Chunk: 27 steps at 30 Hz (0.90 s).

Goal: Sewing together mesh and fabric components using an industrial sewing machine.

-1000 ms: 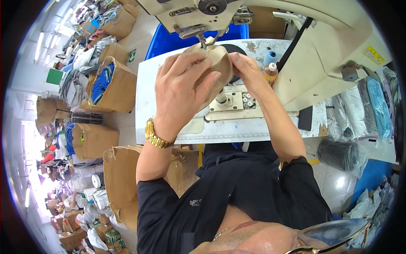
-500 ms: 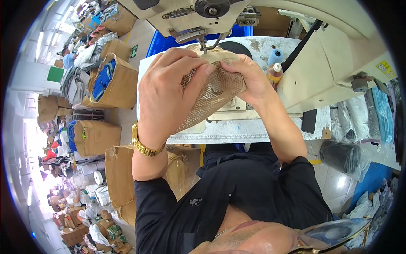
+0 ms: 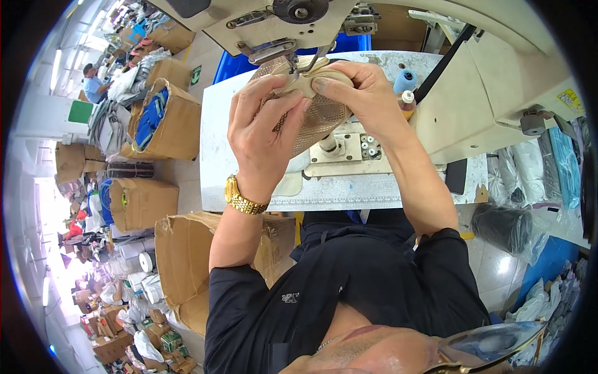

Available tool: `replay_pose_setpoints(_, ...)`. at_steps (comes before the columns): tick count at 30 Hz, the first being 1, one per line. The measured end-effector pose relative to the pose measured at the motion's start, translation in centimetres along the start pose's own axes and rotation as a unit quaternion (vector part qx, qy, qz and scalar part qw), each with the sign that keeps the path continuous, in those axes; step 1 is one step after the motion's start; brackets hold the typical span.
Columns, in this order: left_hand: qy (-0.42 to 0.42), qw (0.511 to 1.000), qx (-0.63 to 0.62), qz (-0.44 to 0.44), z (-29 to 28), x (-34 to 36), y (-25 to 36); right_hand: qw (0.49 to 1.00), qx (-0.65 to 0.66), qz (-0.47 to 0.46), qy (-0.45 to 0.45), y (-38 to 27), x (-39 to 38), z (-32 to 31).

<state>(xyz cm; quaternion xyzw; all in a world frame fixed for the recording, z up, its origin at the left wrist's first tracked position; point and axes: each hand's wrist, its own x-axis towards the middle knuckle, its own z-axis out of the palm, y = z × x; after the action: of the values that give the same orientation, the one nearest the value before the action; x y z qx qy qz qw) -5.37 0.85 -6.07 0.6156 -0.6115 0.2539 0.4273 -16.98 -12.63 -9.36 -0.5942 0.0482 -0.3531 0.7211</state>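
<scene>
Cardboard box holds blue fabric — fingers grip tan mesh

Your machine bears a yellow label at two o'clock, your shirt an emblem at six, the floor a green sign near eleven

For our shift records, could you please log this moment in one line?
left hand: holding tan mesh piece | right hand: pinching its pale band | piece: at presser foot of sewing machine
</scene>
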Motion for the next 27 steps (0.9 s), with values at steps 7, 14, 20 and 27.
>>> replay_pose_setpoints(7,0.006,0.997,-0.059,-0.046,0.2,0.3,-0.1,1.000,0.014,0.004,0.028,0.3,-0.3,0.8)
replay_pose_setpoints(14,0.030,0.988,-0.115,-0.095,0.8,0.2,-1.1,0.999,-0.011,0.005,0.038,0.1,-0.5,0.8)
replay_pose_setpoints(20,-0.002,0.979,-0.162,-0.127,0.5,0.8,-1.6,0.998,-0.012,0.013,0.067,0.1,-0.7,1.3)
replay_pose_setpoints(27,-0.064,0.965,-0.225,-0.114,-0.3,1.5,-3.0,0.993,-0.009,-0.015,0.113,0.7,-1.0,2.6)
